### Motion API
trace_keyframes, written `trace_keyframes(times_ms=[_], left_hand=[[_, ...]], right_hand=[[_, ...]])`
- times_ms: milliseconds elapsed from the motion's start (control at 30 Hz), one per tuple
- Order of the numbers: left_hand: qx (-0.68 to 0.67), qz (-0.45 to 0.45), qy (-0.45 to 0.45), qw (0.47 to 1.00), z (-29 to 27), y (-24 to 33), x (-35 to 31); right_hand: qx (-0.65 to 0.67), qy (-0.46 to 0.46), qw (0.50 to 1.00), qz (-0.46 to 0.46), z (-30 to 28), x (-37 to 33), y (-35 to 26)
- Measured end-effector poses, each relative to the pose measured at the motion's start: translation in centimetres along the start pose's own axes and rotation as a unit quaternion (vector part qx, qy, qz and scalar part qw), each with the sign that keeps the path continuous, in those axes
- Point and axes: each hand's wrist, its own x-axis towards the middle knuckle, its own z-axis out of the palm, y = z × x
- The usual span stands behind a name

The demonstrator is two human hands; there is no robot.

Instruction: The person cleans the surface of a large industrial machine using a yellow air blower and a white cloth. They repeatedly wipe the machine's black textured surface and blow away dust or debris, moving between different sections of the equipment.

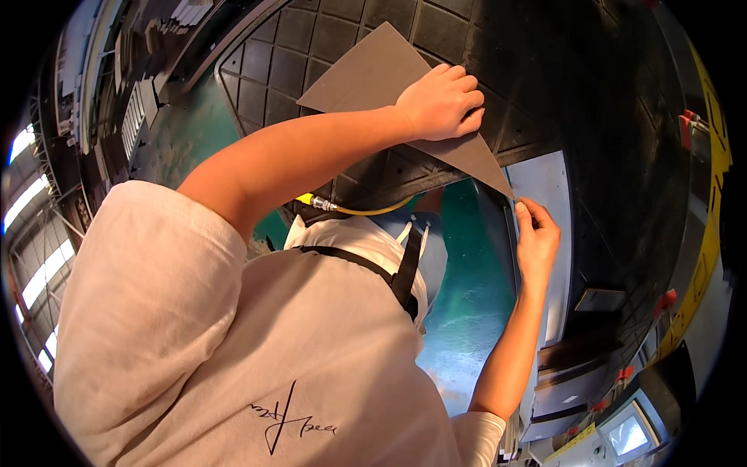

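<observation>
A flat grey-brown sheet (354, 78) with straight edges and pointed corners lies tilted over a black, grid-grooved table top (292, 50). My left hand (442, 103) reaches across it, fingers curled down over its far right edge and closed on it; the fingertips are hidden. At the sheet's near right corner, my right hand (538, 237) is closed in a pinch, thumb and forefinger on the tip. That corner sticks out past the table's near edge. Whether the sheet rests fully on the table under my left hand cannot be seen.
A yellow hose (366, 211) with a metal coupling runs below the table edge at my waist. Right of my legs stands a pale blue-grey panel (556, 257). A yellow strip (708, 241) and red clamps line the far right, with a lit screen (627, 436) lower down. Green floor shows below.
</observation>
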Motion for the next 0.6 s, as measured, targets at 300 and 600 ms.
trace_keyframes(times_ms=[300, 600], left_hand=[[0.011, 0.003, 0.0, 1.0, 0.2, 0.0, -0.2], [0.007, -0.003, -0.004, 1.0, 0.4, 0.0, -0.6]], right_hand=[[0.06, -0.091, 0.993, 0.039, -0.7, 2.0, 1.2], [0.021, -0.046, 0.998, 0.025, -0.7, 0.9, 0.2]])
